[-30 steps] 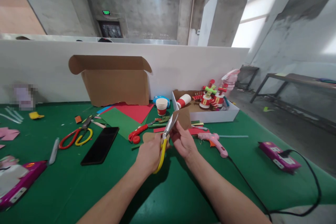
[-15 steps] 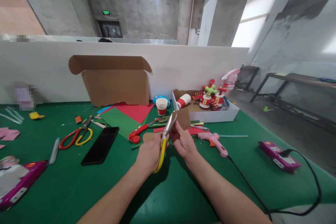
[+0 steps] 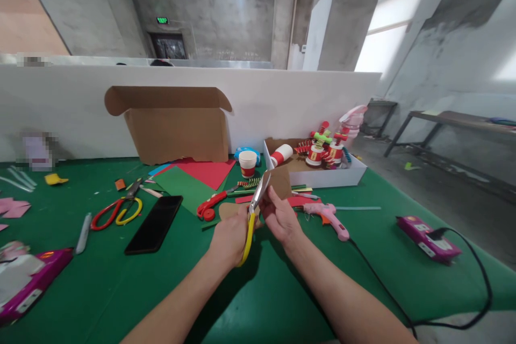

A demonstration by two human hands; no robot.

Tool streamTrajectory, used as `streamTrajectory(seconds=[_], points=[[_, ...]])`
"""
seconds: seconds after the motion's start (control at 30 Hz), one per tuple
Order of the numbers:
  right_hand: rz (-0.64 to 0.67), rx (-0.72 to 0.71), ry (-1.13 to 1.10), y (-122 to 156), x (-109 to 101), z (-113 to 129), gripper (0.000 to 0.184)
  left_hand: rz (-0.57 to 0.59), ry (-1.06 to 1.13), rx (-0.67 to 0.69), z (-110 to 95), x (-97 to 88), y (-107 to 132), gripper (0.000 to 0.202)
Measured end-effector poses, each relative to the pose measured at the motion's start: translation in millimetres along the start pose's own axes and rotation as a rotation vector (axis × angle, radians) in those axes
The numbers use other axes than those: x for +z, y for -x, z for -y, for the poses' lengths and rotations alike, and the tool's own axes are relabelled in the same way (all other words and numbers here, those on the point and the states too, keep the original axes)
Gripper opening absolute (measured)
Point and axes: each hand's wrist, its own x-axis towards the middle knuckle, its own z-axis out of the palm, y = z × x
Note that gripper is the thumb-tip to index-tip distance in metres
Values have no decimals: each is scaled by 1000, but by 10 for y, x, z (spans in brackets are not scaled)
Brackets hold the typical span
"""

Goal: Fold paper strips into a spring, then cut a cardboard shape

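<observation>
My left hand [image 3: 229, 239] is wrapped around the yellow handle of a pair of scissors [image 3: 250, 231], whose blades point up and away toward a brown piece of cardboard [image 3: 279, 181]. The blades lie against the cardboard's left edge; how deep they cut cannot be made out. Gripped in my right hand [image 3: 282, 217] is that cardboard piece, pinched near its lower edge. Another tan cardboard piece [image 3: 228, 209] lies on the table just behind my left hand. A red-handled knife-like tool [image 3: 212, 203] rests to its left, beside a small red roll [image 3: 208, 215].
Right of my hands lies a pink glue gun [image 3: 332, 217] with its cord trailing forward. A white box [image 3: 330, 177] of paper-cup figures stands behind. Leftward are a black phone [image 3: 155, 224], red-and-yellow scissors [image 3: 107, 215] and green paper [image 3: 177, 185]. A paper cup [image 3: 247, 164] stands ahead.
Hardly anything differs. The scissors and the cardboard keep nearly the same position in my hands, and the whole view has shifted very slightly.
</observation>
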Motion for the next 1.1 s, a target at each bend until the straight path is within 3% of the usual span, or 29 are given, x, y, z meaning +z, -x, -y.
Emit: streamTrajectory(seconds=[0.5,1.1], points=[[-27,6,-13,19,54,51,34,-30,-110,-29,20,0,6,34],[-9,11,11,-15,20,80,38,31,-134,-30,-8,-21,11,33]])
